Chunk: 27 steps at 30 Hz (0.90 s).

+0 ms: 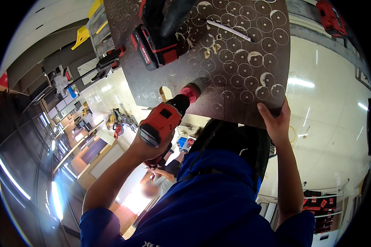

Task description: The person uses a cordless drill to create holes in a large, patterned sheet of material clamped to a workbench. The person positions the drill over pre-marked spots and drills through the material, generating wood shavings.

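Note:
My left hand [146, 146] is wrapped around the grip of a red and black cordless drill [165, 119]. Its red round cutter [190, 91] presses against a dark brown board [235, 70] covered with several scored circles. My right hand [276, 119] clasps the board's near edge at the right corner, thumb on the face. A cut-out notch [165, 93] shows in the board's edge just left of the cutter. My blue shirt [210, 201] fills the lower middle.
A second red and black drill [152, 45] and a thin white strip [231, 31] lie on the board. A black clamp [107, 61] grips its left side. Beyond are a red tool [332, 18], a yellow saw [119, 121], another person [160, 181] and shelves [321, 206].

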Each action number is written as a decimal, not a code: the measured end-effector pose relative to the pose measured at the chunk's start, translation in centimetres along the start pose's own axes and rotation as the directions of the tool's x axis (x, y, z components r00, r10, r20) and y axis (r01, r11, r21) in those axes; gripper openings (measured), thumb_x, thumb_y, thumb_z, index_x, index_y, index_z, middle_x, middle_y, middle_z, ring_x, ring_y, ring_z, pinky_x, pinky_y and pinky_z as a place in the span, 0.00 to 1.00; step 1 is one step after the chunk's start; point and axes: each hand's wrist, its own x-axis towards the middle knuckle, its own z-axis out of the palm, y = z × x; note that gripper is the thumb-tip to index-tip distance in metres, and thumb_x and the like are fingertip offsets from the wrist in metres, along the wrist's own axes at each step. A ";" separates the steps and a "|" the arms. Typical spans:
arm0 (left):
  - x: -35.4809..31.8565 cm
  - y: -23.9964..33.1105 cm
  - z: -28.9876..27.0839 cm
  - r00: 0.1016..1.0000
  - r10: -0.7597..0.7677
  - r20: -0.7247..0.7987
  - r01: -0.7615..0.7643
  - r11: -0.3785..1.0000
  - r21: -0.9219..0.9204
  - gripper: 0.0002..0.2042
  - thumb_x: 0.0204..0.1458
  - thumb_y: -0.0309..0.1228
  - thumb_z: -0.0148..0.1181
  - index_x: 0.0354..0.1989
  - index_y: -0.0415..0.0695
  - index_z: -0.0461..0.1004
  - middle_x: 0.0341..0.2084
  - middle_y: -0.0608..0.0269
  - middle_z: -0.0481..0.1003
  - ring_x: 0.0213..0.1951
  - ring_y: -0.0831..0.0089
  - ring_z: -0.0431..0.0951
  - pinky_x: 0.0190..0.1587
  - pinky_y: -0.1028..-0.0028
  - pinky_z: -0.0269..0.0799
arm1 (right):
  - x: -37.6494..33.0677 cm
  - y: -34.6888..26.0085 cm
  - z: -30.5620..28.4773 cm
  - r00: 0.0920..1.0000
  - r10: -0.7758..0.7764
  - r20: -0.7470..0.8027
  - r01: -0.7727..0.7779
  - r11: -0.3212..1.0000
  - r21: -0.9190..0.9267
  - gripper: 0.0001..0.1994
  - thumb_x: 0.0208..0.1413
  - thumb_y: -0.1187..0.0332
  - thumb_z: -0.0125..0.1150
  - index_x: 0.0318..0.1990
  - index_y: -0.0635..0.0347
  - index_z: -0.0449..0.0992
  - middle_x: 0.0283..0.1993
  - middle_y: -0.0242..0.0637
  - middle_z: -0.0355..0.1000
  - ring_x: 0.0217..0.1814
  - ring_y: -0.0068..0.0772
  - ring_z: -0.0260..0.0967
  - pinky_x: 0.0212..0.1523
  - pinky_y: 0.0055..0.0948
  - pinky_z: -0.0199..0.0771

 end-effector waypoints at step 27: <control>-0.1 -0.2 0.2 1.000 -0.029 0.012 0.029 0.999 0.021 0.18 0.50 0.27 0.65 0.50 0.42 0.72 0.38 0.55 0.77 0.39 0.59 0.80 0.45 0.65 0.76 | 0.0 -0.6 0.2 0.997 0.037 -0.074 -0.049 0.985 -0.165 0.27 0.48 0.68 0.77 0.53 0.66 0.70 0.46 0.41 0.78 0.48 0.30 0.76 0.51 0.30 0.75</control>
